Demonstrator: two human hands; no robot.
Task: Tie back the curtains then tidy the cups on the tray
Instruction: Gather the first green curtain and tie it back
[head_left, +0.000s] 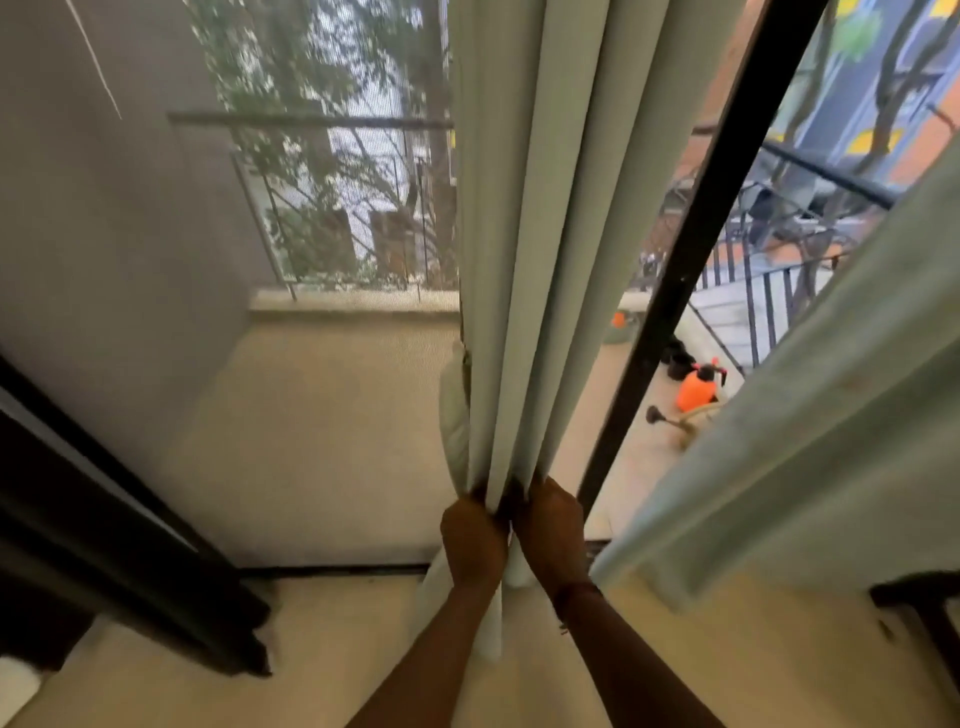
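A pale green curtain hangs gathered into folds in the middle of the view, in front of a glass door. My left hand grips the bunched folds on the left side, low down. My right hand grips the same bunch right beside it, fingers curled round the cloth. A second pale green curtain slants across the right side, loose. No tie-back, tray or cups are in view.
A black door frame bar runs diagonally behind the gathered curtain. Outside lies a balcony with a railing and an orange sprayer bottle. A dark sliding door frame stands at the lower left; dark furniture sits at the lower right.
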